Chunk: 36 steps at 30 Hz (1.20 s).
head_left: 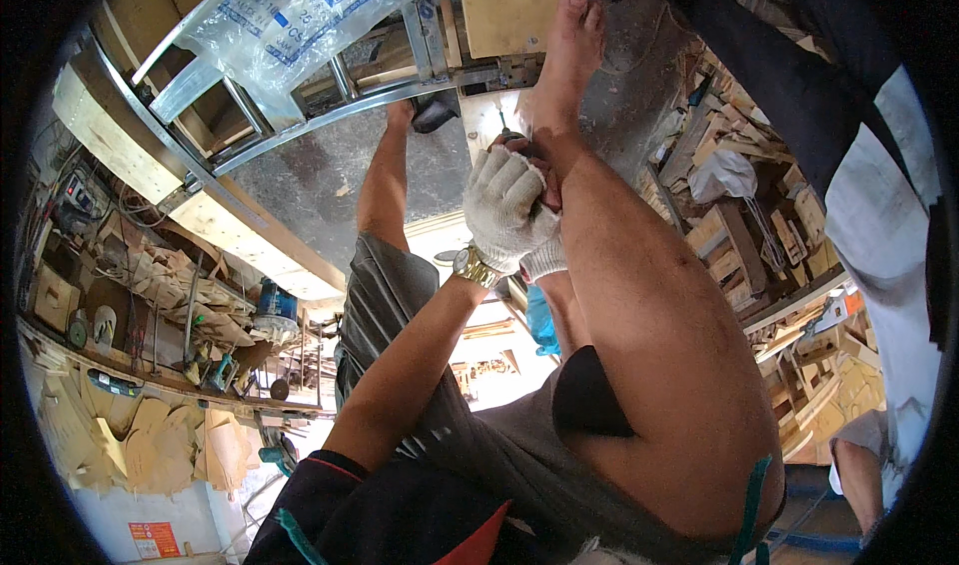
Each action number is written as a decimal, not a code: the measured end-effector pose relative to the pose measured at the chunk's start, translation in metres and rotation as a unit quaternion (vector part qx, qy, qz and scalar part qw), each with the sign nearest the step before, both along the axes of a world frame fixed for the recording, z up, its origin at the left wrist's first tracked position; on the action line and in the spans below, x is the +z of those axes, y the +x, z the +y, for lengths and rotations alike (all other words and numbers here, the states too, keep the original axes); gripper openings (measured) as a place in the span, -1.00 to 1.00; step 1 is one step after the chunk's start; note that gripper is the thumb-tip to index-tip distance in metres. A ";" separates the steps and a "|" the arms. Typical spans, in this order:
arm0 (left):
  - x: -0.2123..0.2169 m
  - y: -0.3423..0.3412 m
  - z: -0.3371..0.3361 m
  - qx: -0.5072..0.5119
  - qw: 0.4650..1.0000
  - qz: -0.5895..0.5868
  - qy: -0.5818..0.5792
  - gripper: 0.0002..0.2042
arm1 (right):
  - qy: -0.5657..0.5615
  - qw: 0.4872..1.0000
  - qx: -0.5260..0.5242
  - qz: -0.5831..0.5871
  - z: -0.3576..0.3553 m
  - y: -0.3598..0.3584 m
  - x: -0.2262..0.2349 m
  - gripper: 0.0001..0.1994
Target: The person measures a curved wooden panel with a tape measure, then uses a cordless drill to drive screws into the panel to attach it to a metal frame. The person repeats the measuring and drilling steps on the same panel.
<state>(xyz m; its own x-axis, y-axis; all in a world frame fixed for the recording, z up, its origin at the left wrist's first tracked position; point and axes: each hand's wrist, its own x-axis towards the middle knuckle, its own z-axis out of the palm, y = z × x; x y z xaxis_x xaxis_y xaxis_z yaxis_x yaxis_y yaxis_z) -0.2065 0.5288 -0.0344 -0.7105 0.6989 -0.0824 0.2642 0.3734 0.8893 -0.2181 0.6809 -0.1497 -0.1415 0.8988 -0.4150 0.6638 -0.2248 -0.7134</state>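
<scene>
Gloved hands at the ankle

We see both gloved hands, left hand (504,205) and right hand (544,255), fingers curled, seemingly gripping a small tool (511,137) beside the bare foot (564,60).

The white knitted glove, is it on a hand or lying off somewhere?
On a hand. The white knitted glove is pulled over the left hand, up to the gold wristwatch, and grips something small against the raised bare leg.
</scene>
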 end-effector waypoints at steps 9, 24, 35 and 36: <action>0.004 -0.005 -0.001 -0.020 1.000 -0.017 0.005 -0.89 | -0.022 0.999 0.036 -0.006 0.000 -0.003 0.015 -0.41; -0.006 0.005 -0.002 0.012 1.000 -0.017 -0.017 -0.77 | -0.008 0.996 0.048 -0.071 0.006 -0.001 0.007 -0.42; -0.015 0.010 -0.003 -0.016 1.000 0.017 0.002 -0.77 | 0.040 0.995 0.073 -0.052 0.008 0.005 -0.005 -0.42; -0.016 0.009 -0.003 -0.015 1.000 0.019 0.008 -0.78 | 0.039 0.994 0.083 -0.057 0.008 0.005 -0.003 -0.41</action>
